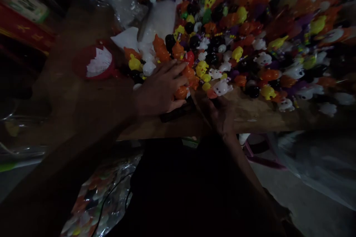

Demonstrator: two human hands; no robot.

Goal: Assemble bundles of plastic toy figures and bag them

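Observation:
My left hand (161,88) lies over a cluster of small plastic animal figures near the table's front edge. Its fingers are spread, and a shiny orange figure (181,93) shows between the thumb and the fingers. My right hand (221,116) rests in shadow at the edge, fingers loosely stretched out just below a white figure with a face (222,87). Yellow figures (201,68) and a red one (189,58) sit close to the left fingertips. Between the hands lies a dark flat object (178,113) that I cannot make out.
A large heap of mixed figures (250,26) covers the back and right of the wooden table (91,107). A red container with white paper slips (99,62) stands left. Clear plastic (122,5) lies behind. Below are a bag of figures (94,196) and a purple stool (264,159).

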